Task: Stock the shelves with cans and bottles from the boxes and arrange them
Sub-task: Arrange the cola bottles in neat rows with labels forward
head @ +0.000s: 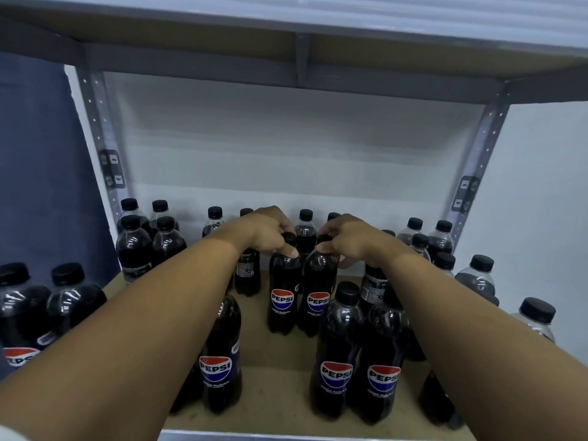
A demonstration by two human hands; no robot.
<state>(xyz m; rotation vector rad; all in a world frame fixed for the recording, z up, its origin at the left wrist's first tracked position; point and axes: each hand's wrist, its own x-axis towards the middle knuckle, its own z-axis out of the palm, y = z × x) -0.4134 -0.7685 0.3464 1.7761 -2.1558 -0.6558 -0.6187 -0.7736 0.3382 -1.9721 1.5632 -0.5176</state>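
Midway, by the look of it: a person's left hand (270,230) and right hand (343,238) each pinch the cap of a cola bottle, the left bottle (283,297) and right bottle (318,300) standing upright and touching on the shelf board (280,370). Fingers curl round both caps. Beyond the fingertips a back row (305,224) already lines the wall; nearer the wrists, front bottles (359,361) stand in loose clusters, crowding both forearms. Gaps between the rows suggest arranging remains. No boxes or cans are visible.
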